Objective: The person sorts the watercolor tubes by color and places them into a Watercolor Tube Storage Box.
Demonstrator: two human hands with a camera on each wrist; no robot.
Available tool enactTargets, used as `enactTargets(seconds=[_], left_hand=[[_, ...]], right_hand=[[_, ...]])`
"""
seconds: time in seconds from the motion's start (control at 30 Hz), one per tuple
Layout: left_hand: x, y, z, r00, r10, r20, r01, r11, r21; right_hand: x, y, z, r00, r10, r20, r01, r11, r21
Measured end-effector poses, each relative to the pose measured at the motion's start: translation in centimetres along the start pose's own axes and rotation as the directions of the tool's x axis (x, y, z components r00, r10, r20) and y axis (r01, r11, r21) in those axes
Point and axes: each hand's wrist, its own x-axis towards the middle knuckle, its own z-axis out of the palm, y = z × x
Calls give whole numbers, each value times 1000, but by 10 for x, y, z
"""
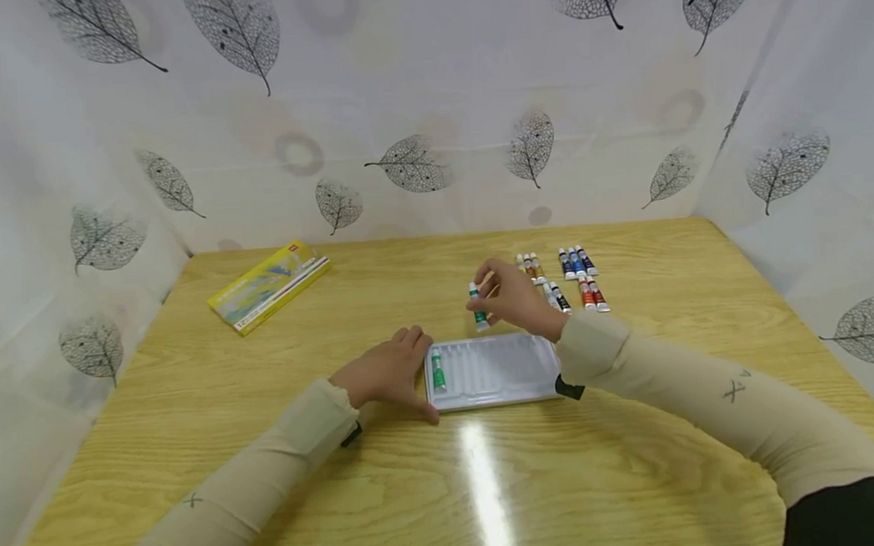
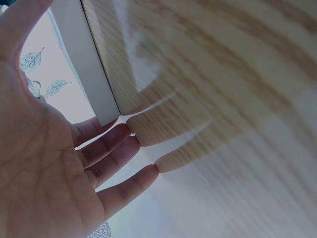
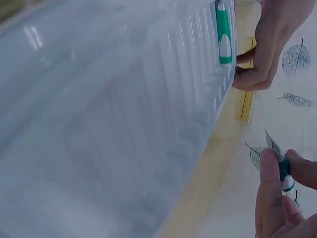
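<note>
My right hand point(image 1: 517, 300) pinches a dark green paint tube point(image 1: 479, 315) between thumb and fingers, over the table just behind the white plastic tray point(image 1: 519, 366). In the right wrist view the flat pointed end of this paint tube point(image 3: 272, 143) sticks out past the fingertips. Another green paint tube point(image 1: 439, 373) lies in the leftmost slot of the ribbed tray. My left hand point(image 1: 390, 371) is spread along the tray's left end, thumb by the front corner and fingers by the back one. The left wrist view shows its extended fingers point(image 2: 116, 157) at the tray's corner.
At the back right lie several paint tubes in small groups: yellow-brown ones point(image 1: 532, 265), blue ones point(image 1: 576, 262), red ones point(image 1: 593, 294), and a pale and a black one point(image 1: 556, 297). A yellow box point(image 1: 269, 286) lies at the back left. Leaf-patterned curtain point(image 1: 425, 73) surrounds the wooden table point(image 1: 331, 513).
</note>
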Motion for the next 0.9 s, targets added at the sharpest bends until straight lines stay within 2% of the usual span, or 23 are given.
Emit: enactTargets(seconds=[0.17, 0.4, 0.7, 0.9], left_hand=[[0, -1, 0, 1000, 3, -3, -3, 1000, -13], [-1, -1, 0, 1000, 19, -12, -19, 1000, -12], [0, -1, 0, 1000, 12, -1, -12, 1000, 1], [1, -1, 0, 1000, 11, 3, -11, 1000, 19]], right_hand=[[-9, -4, 17, 998, 0, 57, 2, 1000, -26], [-19, -5, 41, 991, 45, 130, -36, 997, -70], [-22, -4, 55, 990, 51, 135, -34, 991, -127], [-22, -4, 59, 990, 45, 131, -15, 974, -226]])
